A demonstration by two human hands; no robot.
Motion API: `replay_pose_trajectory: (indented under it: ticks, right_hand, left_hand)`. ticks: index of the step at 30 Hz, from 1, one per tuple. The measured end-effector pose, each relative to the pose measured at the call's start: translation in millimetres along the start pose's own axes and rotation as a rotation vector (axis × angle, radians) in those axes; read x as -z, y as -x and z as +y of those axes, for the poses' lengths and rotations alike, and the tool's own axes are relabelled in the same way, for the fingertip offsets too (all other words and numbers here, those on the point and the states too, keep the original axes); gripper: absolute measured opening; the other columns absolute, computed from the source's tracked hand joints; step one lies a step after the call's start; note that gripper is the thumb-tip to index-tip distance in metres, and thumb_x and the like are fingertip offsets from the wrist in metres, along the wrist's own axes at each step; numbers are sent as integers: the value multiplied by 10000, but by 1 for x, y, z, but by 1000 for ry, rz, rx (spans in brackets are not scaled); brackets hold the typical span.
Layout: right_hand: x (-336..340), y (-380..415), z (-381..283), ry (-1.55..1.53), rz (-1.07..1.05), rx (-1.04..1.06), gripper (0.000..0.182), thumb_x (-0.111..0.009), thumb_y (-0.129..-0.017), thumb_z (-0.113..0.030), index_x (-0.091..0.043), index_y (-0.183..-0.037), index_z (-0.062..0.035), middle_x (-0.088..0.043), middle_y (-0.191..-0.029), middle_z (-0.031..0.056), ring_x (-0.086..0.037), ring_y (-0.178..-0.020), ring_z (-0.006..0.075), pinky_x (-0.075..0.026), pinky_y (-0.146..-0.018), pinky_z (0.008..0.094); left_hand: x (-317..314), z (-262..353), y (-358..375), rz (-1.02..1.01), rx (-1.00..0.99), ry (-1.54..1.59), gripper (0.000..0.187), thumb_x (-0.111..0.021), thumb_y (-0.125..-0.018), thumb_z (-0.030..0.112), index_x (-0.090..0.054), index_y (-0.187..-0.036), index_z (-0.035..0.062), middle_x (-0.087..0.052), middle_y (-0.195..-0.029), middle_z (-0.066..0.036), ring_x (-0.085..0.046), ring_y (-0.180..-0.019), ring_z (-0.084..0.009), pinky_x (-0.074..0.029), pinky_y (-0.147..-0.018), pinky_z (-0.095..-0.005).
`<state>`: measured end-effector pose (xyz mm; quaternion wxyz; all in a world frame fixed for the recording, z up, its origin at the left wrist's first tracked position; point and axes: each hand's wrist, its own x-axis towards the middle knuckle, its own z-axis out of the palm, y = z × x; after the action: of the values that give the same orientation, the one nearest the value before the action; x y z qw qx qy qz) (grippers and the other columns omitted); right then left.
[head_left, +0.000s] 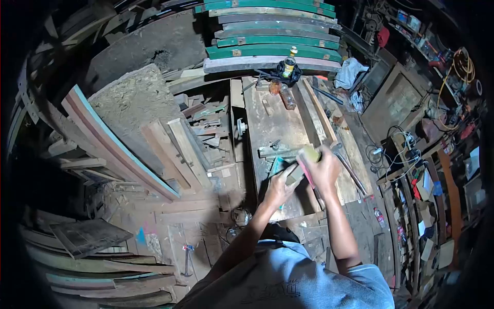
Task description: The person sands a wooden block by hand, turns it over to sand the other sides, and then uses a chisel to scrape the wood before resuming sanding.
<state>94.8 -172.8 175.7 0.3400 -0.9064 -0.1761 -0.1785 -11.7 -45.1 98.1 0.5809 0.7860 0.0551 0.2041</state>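
Observation:
Over the near end of the wooden workbench [275, 129], my two hands are close together. My left hand [280, 189] has its fingers closed round a small pale block [295, 175]. Higher and to the right, my right hand [325, 170] grips a yellowish block [311, 153] with a pink strip along its side. The two held pieces almost meet between my hands. Just beyond them, a short length of wood [280, 152] lies across the bench. A teal item [277, 166] shows beside my left hand, partly covered by it.
Bottles and jars [288, 98] stand at the bench's far end, before stacked green boards [272, 50]. A long board [321, 113] runs along the right side. Curved planks [121, 144] lean at left. A hammer [187, 257] lies on the floor; cables [406, 147] tangle at right.

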Motion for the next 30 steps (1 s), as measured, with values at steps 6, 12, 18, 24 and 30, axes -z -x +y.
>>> replay_pose_trajectory:
  ticks: [6,12,18,24,30]
  right_hand:
    - [7,22,-21,11,-39,289,523,-899,-850,-499,-654,-840,-36,-684,-812,210,-708,-829,435,-507,-695,570]
    - [-2,-5,10,-33,96,186,513,-877,-912,-441,-664,-826,17,-718,-857,276,-713,-772,487,-535,-691,552]
    - [5,-9,-6,-97,-77,-5,473,-869,-934,-414,-676,-864,12,-694,-777,281,-709,-737,486,-522,-657,544]
    - [17,2,-27,-15,-255,254,490,-869,-920,-483,-719,-900,-18,-692,-699,270,-731,-698,481,-561,-627,551]
    - [22,-5,-22,31,-215,174,505,-866,-924,-488,-723,-856,-8,-692,-702,275,-730,-678,472,-555,-617,536]
  left_hand:
    - [12,-18,10,-88,-25,-173,504,-825,-938,74,-679,-1408,-34,-766,-1176,-309,-782,-1120,-428,-618,-950,-478]
    - [7,-5,-2,76,-106,8,502,-820,-982,128,-676,-1445,-2,-787,-1200,-268,-809,-1096,-350,-623,-893,-419]
    - [14,-3,-8,67,9,-30,492,-817,-988,143,-673,-1434,-7,-784,-1153,-285,-788,-1061,-437,-629,-893,-455]
    - [17,-24,-5,-4,-28,-127,448,-726,-876,-14,-716,-1322,-44,-774,-1120,-311,-781,-1057,-459,-621,-882,-474]
    - [6,-22,1,47,-99,-163,534,-827,-926,107,-670,-1417,-33,-767,-1154,-315,-765,-1079,-480,-622,-921,-474]
